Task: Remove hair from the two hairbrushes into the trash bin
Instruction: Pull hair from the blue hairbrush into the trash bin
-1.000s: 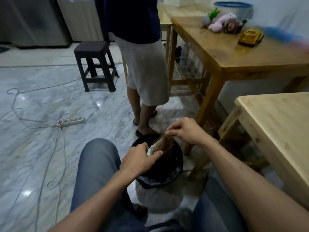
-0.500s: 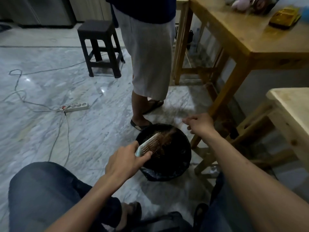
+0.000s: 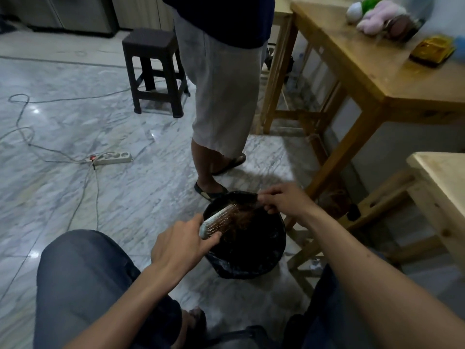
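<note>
Hairbrush (image 3: 218,221) held bristles-up over the mouth of the trash bin (image 3: 273,258), a black-lined bin on the marble floor between the seated person's knees. A mat of brown hair (image 3: 242,217) sits tangled in the bristles at the brush's far end, directly above the bin opening.

Left hand (image 3: 180,244) grips the near end of the brush, fingers and thumb wrapped round it. Right hand (image 3: 284,200) comes in from the right, fingertips pinched on the far edge of the hair clump; strands look stretched between brush and fingers. So the brush lies between the two hands, left hand near, right hand far and to the right, all over the bin.

Risks, as judged from here: the clump seems well snagged, so a hard pull could tear it and leave part in the bristles. The right hand sits close to the bin's far rim; hair drawn further right may fall outside onto the floor. Loose strands could cling to the fingers instead of falling.

Second brush not in view. A standing person's sandalled foot (image 3: 210,190) is just beyond the bin. Wooden table (image 3: 392,79) far right, dark stool (image 3: 153,71) and power strip (image 3: 110,158) far left.
</note>
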The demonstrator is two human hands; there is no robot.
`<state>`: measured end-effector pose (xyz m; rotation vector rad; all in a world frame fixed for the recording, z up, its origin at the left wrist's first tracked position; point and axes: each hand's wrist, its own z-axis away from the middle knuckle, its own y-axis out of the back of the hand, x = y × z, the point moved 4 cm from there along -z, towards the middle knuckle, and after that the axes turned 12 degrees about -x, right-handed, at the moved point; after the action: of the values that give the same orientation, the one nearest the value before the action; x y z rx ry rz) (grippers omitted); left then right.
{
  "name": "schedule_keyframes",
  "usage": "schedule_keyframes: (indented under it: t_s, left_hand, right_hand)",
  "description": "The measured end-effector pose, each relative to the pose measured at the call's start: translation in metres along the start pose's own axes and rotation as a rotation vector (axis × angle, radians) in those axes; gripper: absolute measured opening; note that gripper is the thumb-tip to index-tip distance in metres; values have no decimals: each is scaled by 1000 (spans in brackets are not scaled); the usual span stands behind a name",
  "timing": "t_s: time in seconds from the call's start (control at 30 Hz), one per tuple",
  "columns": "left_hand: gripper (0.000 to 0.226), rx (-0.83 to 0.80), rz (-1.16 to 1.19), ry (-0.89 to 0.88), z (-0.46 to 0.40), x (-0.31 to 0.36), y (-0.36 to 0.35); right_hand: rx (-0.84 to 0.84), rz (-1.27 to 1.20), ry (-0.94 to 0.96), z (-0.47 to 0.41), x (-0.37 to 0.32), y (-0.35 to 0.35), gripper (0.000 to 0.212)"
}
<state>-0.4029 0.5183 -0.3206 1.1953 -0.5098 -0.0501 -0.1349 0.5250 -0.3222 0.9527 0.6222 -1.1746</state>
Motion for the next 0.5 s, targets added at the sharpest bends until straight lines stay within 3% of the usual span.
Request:
schedule_keyframes:
  t_s: [0.2,0.33,0.4,0.5]
  left_hand:
    - [41,14,-60,48,-5,-6,5]
    - [41,47,-10,53,-8,-1,7]
    - [41,67,-3,48,-9,4,5]
    - [43,74,13,56,-11,9,2]
  right_hand:
    - [302,-208,-24,5,14,48,11]
    - [416,-191,-33,6,24,54,17]
    - [315,-208,-12,4,24,39,25]
    - [-72,-216,-80,2,22,2,47]
